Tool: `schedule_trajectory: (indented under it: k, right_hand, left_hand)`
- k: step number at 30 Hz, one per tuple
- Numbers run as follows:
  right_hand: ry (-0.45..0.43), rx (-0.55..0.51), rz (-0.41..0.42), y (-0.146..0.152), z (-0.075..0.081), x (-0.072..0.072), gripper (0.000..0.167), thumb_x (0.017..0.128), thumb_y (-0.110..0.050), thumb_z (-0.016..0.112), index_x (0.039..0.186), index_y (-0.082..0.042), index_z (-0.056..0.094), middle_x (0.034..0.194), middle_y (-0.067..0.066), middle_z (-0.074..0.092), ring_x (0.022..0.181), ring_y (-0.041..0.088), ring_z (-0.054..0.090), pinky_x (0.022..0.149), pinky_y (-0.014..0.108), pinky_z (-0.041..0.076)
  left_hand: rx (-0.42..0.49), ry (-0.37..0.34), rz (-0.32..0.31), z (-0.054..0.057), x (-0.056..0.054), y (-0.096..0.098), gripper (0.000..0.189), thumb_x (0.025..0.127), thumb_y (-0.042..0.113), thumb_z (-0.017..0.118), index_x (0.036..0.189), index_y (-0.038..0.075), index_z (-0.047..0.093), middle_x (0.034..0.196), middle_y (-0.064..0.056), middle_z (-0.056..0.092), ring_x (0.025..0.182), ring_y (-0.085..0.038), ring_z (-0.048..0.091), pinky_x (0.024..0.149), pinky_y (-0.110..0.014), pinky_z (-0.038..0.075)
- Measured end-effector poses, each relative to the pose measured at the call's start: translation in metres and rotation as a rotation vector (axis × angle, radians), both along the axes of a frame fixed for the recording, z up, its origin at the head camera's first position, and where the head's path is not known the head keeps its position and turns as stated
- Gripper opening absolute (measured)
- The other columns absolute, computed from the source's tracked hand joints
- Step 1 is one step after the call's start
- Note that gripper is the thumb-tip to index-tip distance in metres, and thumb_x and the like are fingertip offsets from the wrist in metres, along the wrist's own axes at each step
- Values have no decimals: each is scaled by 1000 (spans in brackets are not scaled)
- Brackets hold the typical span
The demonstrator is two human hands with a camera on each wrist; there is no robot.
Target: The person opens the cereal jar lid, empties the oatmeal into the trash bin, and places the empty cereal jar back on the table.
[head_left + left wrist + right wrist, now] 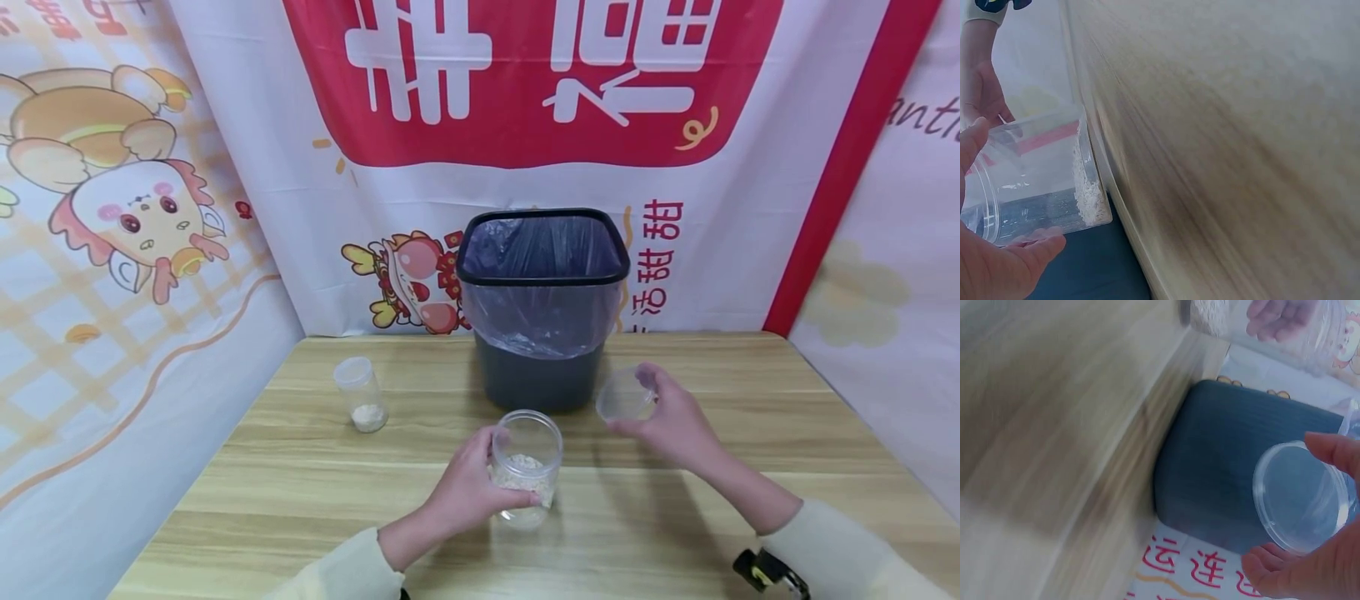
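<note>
My left hand (476,482) grips a clear plastic jar (527,467) round its side. The jar has no lid on, and pale flakes or grains (1089,199) cover its bottom; what they are exactly I cannot tell. In the left wrist view the jar's base is at or just above the table. Off to the right, my right hand (667,417) pinches a round clear lid (624,396) by its edge, above the table. The right wrist view shows this lid (1297,494) between thumb and fingers, in front of the bin.
A dark trash bin (536,375) with a clear bag liner stands at the table's back, just behind both hands. A smaller clear container (360,392) with white contents stands at the left on the wooden table (300,517). Printed cloth (375,200) hangs behind.
</note>
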State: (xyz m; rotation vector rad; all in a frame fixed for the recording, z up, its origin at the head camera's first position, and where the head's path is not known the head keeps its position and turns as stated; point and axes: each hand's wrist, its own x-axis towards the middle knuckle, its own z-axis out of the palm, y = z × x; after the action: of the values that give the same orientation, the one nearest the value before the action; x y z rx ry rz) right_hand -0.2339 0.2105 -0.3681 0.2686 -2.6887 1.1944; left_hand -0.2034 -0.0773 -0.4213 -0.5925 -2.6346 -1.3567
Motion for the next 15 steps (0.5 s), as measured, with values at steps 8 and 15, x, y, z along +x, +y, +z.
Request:
schedule_trajectory:
  k: [8, 15]
  right_hand:
    - [-3, 207, 31, 14, 4, -12, 95, 65, -15, 87, 136, 18, 34, 126, 36, 50, 112, 47, 51, 92, 59, 44]
    - [9, 384, 96, 21, 6, -15, 91, 63, 1, 82, 134, 24, 29, 126, 44, 44, 113, 53, 49, 95, 61, 41]
  left_hand:
    - [8, -20, -13, -1, -1, 0, 81, 57, 35, 94, 120, 4, 54, 113, -9, 60, 103, -26, 58, 88, -40, 50]
    - [41, -54, -39, -5, -2, -1, 86, 58, 35, 94, 124, -1, 51, 118, -16, 58, 109, -34, 56, 92, -48, 48]
